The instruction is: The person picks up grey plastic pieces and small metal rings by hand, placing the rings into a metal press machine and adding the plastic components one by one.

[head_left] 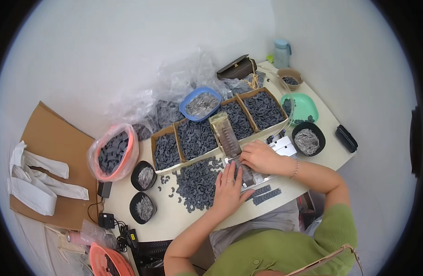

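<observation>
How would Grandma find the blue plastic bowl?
On the cream table, find the long cardboard box with four compartments of grey pieces. By its back edge is the blue plastic bowl of silvery metal pins; the other pin bowls are black.

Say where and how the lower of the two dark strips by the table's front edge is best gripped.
The lower strip is probably best pinched across its right end, coming from above and the right. It lies flat on the table, long and narrow, and that end reaches past the upper strip, so it looks freer to grip.
</observation>
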`<state>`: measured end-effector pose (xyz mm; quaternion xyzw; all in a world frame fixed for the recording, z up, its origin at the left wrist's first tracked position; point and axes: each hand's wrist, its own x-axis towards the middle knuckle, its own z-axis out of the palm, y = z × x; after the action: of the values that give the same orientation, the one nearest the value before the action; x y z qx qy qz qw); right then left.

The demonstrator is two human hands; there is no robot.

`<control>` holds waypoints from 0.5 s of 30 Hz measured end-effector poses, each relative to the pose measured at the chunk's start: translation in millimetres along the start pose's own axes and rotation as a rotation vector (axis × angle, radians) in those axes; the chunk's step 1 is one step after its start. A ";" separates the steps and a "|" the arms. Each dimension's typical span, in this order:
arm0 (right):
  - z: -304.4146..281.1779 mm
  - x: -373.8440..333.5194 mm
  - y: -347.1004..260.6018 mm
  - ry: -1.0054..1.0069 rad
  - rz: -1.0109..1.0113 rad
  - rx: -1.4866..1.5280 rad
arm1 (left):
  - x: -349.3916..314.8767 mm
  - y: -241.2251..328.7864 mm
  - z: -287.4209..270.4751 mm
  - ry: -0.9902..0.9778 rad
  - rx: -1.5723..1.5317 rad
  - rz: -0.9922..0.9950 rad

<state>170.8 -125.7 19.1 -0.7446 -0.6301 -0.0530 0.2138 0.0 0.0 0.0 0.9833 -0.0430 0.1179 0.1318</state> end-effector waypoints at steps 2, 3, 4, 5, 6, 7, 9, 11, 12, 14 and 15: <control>-4.2 -5.9 1.4 0.053 -0.006 -0.016 | 0.2 2.6 -0.3 0.027 0.029 0.006; -5.6 -8.4 1.3 0.064 -0.013 -0.011 | 0.6 2.6 0.1 0.030 0.037 0.010; -6.7 -10.9 0.5 0.076 -0.021 -0.005 | 0.9 2.5 0.6 0.033 0.045 0.013; -7.1 -13.3 -0.2 0.087 -0.028 0.000 | 0.9 2.5 1.0 0.037 0.053 0.017; -6.7 -15.1 -0.5 0.083 -0.036 -0.008 | 0.8 3.1 -0.2 0.035 0.062 0.020; -6.0 -17.0 -1.0 0.079 -0.045 -0.017 | 0.4 4.4 -2.2 0.033 0.072 0.023; -6.0 -20.2 -2.9 0.075 -0.063 -0.038 | -1.0 7.1 -5.9 0.022 0.098 0.032; -7.3 -23.0 -5.4 0.075 -0.083 -0.063 | -3.0 9.8 -8.6 0.004 0.131 0.042; -5.9 -23.3 -5.8 0.092 -0.090 -0.078 | -4.2 11.0 -9.8 -0.001 0.117 0.040; -3.0 -23.8 -6.1 0.125 -0.104 -0.108 | -5.8 12.8 -10.8 -0.011 0.090 0.036; -2.5 -23.7 -6.5 0.127 -0.109 -0.116 | -5.8 12.9 -10.2 -0.005 0.078 0.035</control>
<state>160.3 -147.7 14.8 -0.7157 -0.6505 -0.1482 0.2066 -9.3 -9.3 11.3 0.9871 -0.0558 0.1196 0.0910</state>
